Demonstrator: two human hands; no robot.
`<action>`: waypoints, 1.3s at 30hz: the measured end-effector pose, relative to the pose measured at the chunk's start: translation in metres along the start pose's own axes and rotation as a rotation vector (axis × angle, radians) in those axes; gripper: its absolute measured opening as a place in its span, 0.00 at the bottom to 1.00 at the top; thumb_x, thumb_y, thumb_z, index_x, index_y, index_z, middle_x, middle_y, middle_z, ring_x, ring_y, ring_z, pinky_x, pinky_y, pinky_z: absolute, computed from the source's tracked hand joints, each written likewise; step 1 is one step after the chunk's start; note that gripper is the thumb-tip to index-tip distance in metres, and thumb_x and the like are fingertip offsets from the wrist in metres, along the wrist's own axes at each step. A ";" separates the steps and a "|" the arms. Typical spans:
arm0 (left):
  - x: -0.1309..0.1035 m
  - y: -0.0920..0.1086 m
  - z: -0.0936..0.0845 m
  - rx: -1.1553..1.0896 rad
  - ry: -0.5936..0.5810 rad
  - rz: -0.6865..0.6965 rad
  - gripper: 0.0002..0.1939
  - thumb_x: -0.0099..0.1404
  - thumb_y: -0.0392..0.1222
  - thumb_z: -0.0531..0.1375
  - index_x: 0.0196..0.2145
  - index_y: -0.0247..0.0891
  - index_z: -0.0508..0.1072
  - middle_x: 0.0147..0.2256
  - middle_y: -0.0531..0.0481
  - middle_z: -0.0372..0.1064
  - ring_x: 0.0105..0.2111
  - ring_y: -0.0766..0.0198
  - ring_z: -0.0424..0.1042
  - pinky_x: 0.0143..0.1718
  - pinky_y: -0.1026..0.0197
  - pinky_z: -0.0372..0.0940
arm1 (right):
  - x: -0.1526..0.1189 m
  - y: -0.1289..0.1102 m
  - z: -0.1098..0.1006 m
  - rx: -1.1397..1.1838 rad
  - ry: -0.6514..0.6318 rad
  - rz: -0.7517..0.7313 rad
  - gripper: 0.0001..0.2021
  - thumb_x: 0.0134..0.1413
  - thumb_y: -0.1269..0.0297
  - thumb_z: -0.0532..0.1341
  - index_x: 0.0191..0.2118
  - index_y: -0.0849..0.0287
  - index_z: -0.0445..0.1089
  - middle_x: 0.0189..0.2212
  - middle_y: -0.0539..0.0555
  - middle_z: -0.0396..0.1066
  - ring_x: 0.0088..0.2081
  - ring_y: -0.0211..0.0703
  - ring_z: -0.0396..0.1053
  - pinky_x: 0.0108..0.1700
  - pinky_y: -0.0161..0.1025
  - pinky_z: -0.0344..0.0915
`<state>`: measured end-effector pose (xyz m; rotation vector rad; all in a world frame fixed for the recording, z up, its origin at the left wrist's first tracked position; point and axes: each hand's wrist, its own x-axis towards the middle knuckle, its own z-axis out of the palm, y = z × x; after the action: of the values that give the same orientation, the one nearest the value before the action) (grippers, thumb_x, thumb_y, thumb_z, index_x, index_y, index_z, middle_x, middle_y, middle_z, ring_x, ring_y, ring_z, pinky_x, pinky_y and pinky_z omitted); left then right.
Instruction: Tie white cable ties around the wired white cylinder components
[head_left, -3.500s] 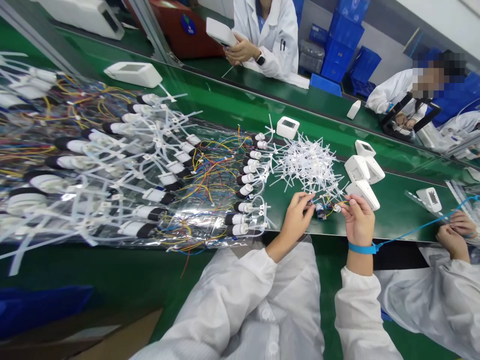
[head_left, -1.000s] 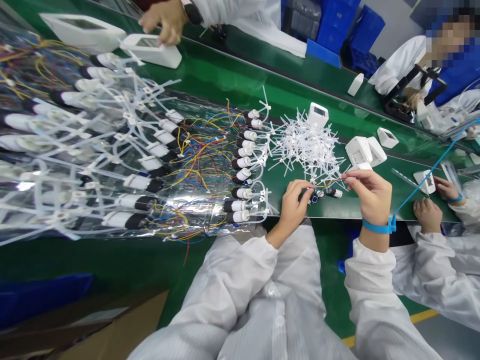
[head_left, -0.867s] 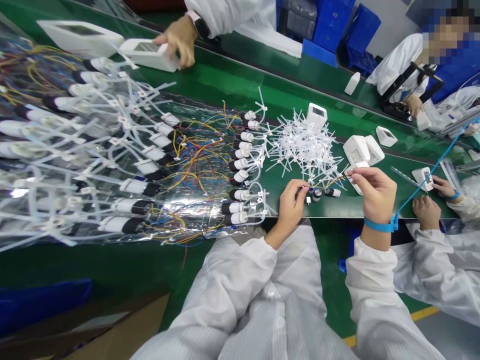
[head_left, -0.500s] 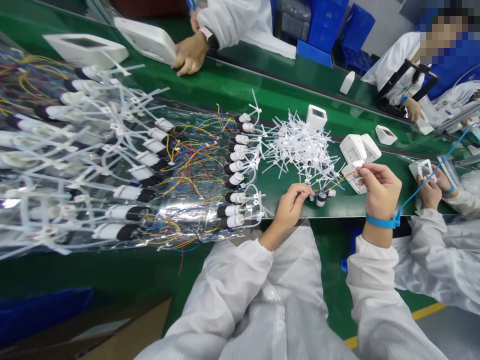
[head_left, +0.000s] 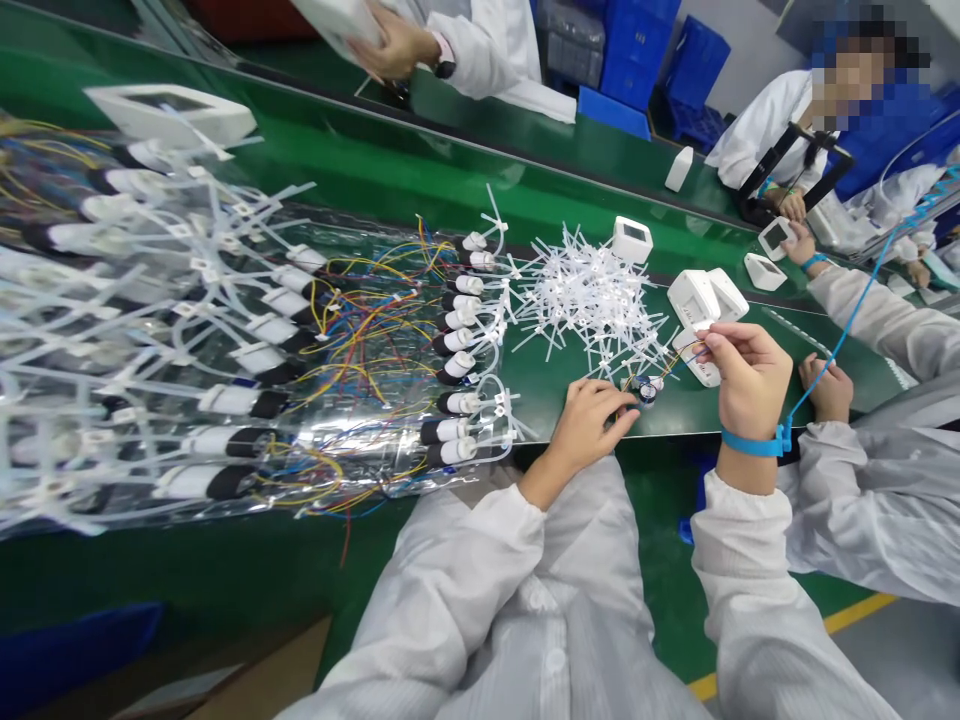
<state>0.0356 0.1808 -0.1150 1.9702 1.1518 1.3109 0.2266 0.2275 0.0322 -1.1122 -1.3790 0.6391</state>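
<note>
My right hand (head_left: 750, 372) is raised over the bench edge, thumb and forefinger pinching thin yellow and dark wires (head_left: 681, 352). These wires run down to a small dark, round-ended part with a white piece (head_left: 646, 390) on the green bench. Beside that part, my left hand (head_left: 592, 425) lies low with its fingers stretched out and the thumb apart; its fingertips reach the part or its wires, and I cannot tell whether they touch. Behind both hands is a heap of white plastic pieces with thin strips (head_left: 589, 295). White device housings (head_left: 694, 298) stand just beyond my right hand.
Rows of white-and-black cylinders (head_left: 454, 400) with coloured wires and white tubes cover clear plastic film on the left. A blue wrist strap (head_left: 752, 441) has a cord going up right. Co-workers' hands (head_left: 829, 388) are at the right; another co-worker holds a housing (head_left: 341, 22) across the bench.
My left fingers have gone from a pinch on the wires to stretched out by the small part. The co-worker across has lifted a housing; the one at right has reached forward with one.
</note>
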 end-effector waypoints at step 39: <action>0.002 -0.001 -0.005 -0.222 0.247 -0.259 0.13 0.76 0.41 0.65 0.56 0.43 0.76 0.50 0.45 0.81 0.49 0.53 0.80 0.54 0.52 0.73 | -0.032 0.031 -0.016 0.201 0.128 0.149 0.13 0.53 0.58 0.81 0.39 0.56 0.81 0.35 0.52 0.83 0.33 0.42 0.80 0.35 0.38 0.79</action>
<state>0.0312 0.1830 -0.1125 1.4784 1.2652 1.4980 0.2442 0.2077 -0.0067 -1.0809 -1.1047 0.7826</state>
